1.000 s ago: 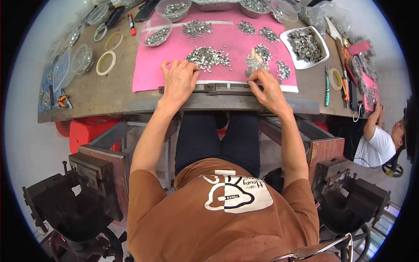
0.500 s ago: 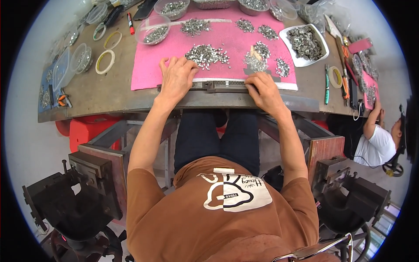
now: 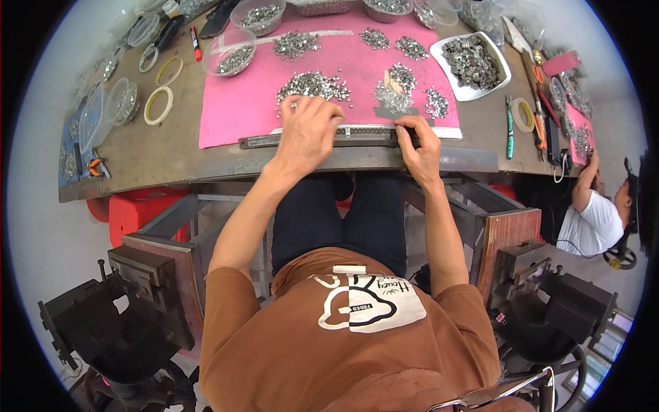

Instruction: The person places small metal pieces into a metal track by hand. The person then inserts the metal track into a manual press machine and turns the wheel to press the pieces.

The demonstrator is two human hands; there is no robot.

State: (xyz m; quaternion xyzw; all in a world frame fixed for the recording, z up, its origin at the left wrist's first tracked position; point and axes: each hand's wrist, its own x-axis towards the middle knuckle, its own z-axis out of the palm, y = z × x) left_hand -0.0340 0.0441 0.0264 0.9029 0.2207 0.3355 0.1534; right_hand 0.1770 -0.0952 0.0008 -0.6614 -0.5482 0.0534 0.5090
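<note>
A long metal strip fixture (image 3: 364, 133) with a row of small slots lies along the front edge of a pink mat (image 3: 233, 110). My left hand (image 3: 307, 134) is over its left part, fingers bent and fingertips pinched; anything tiny between them is hidden. At the fixture's right end, my right hand (image 3: 420, 147) has thumb and fingers closed around a dark metal piece (image 3: 414, 139), mostly covered by the hand. Just beyond my left hand lies a pile of small shiny metal parts (image 3: 312, 85). Thin silvery pieces (image 3: 392, 98) lie beyond my right hand, by a grey strip (image 3: 391, 112).
A white dish (image 3: 504, 71) of metal parts stands at the right; clear round tubs (image 3: 232, 60) stand at the back. Tape rolls (image 3: 158, 105) lie left, a green-handled tool (image 3: 510, 130) right. Another person (image 3: 594, 220) sits far right. Dark machine vises (image 3: 151, 295) flank me.
My left hand has moved right along the fixture and turned inward. The dark metal piece in front of the fixture's middle is now at its right end, under my right hand.
</note>
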